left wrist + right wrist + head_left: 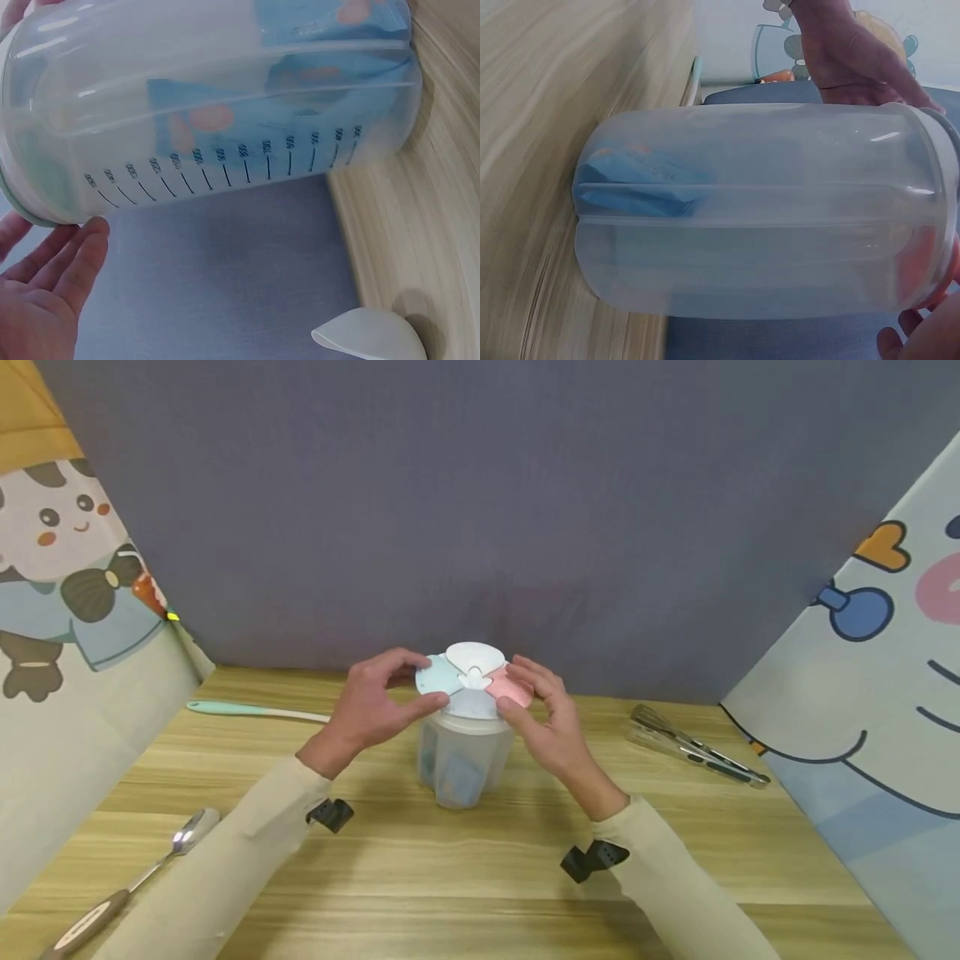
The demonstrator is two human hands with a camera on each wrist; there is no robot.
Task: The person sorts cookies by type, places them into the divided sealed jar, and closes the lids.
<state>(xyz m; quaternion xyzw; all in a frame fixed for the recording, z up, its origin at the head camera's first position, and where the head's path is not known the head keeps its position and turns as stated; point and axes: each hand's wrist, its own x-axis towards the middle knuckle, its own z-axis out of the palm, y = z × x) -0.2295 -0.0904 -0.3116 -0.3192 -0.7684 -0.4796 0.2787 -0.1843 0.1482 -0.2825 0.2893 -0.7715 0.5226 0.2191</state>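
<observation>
A tall translucent storage canister (468, 768) stands upright on the wooden table, its wall moulded into rounded lobes. Its lid (474, 703) has petal-like flaps in light blue, white and pink. My left hand (377, 700) grips the lid's left edge, thumb at the front and fingers farther back. On the opposite side my right hand (551, 714) holds the edge by the pink flap (501, 687). Inside the canister, blue packets (217, 120) lie toward the bottom. Black measuring marks (247, 169) run along the wall.
A spoon with a brown handle (93, 922) lies at the front left. Behind my left arm is a utensil with a mint handle (225, 707); its white head (371, 335) shows in the left wrist view. Metal tongs (697, 747) lie right. A grey panel (480, 510) stands behind.
</observation>
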